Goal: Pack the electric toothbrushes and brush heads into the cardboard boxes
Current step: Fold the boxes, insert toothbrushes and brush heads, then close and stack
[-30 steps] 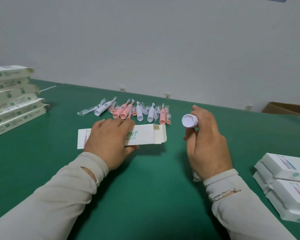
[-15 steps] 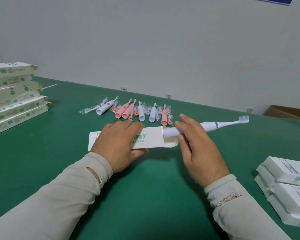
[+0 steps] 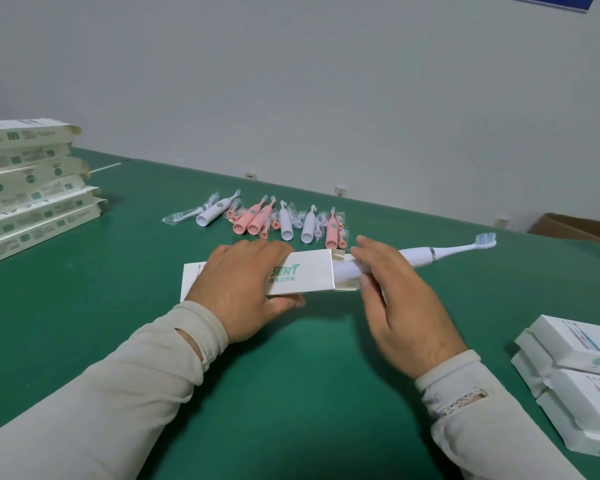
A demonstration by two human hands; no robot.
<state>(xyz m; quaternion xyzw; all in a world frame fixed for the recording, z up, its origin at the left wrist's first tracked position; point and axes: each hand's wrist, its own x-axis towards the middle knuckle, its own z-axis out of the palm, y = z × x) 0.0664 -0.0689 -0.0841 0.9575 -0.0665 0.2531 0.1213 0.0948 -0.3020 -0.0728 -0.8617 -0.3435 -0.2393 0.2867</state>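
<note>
Pinning the white carton (image 3: pixel 302 277) flat to the green bench (image 3: pixel 291 375) under curled fingers, the left hand (image 3: pixel 243 289) keeps its open end steady just beside the right hand (image 3: pixel 395 299), whose fingers wrap the white electric toothbrush (image 3: pixel 420 254) to feed its base inside.

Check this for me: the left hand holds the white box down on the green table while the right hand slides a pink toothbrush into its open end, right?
Not quite. The head view shows the toothbrush is white, not pink; the pink ones lie further back. The rest holds: the left hand holds the white box on the green table while the right hand slides it into the open end.
</note>
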